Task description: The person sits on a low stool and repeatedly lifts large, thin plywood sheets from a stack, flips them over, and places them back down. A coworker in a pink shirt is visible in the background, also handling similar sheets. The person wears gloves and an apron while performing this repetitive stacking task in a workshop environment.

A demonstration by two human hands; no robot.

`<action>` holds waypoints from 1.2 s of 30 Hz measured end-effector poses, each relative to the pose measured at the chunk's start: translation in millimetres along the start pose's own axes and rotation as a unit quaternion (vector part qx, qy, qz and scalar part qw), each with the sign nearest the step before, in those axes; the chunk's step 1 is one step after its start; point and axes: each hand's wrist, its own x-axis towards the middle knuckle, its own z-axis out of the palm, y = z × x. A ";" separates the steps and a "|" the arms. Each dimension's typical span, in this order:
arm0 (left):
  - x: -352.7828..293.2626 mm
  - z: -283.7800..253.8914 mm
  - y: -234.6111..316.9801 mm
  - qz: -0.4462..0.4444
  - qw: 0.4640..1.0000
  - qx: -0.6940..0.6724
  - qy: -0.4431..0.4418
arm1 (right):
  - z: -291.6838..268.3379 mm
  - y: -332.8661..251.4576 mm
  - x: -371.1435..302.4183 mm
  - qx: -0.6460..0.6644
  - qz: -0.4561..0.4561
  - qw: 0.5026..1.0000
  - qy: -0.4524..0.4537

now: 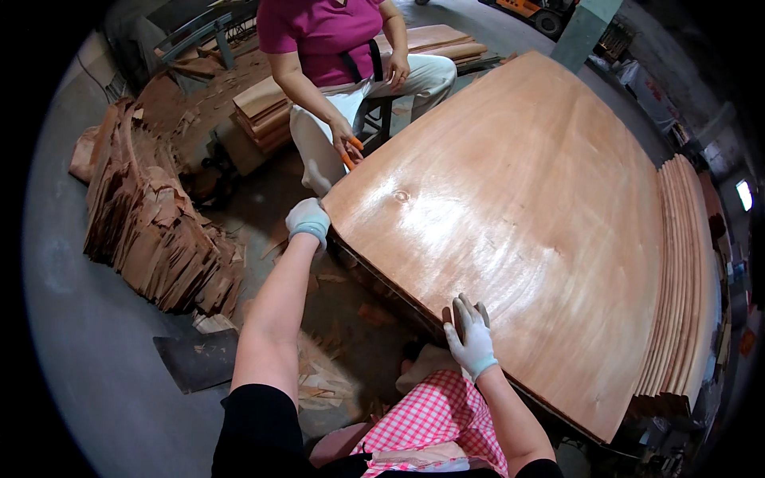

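A large, glossy, reddish-brown sheet of thin wood (510, 207) lies on top of a stack in front of me. At its left corner is my left hand (307, 220) in a white glove, closed on the edge, with the fingertips mostly hidden. My right hand (472, 338), in a white glove with dark-stained fingers, rests at the near edge. Its fingers are spread on the sheet and grip nothing. Across the left corner, a co-worker's hand (347, 145) with orange finger covers hangs close to the sheet's edge.
The co-worker in a magenta shirt (323, 40) sits beyond the left corner. Piles of broken brown veneer (151, 231) stand at left, with stacked boards (267, 115) behind. More layered sheets (681, 279) stand along the right. Wood scraps (323, 374) litter the floor, near a dark flat panel (197, 360).
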 end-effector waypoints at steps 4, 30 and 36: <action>4.2 2.8 -8.2 0.011 0.999 0.010 0.043 | 0.9 2.7 -4.2 0.008 -0.002 1.000 0.009; -82.0 -28.9 126.1 0.015 0.626 -0.770 -0.121 | 65.8 -70.3 122.1 0.012 0.076 0.994 0.080; -122.8 35.0 151.3 0.040 0.671 -0.736 -0.083 | 85.8 -62.6 118.4 0.296 0.061 0.942 0.146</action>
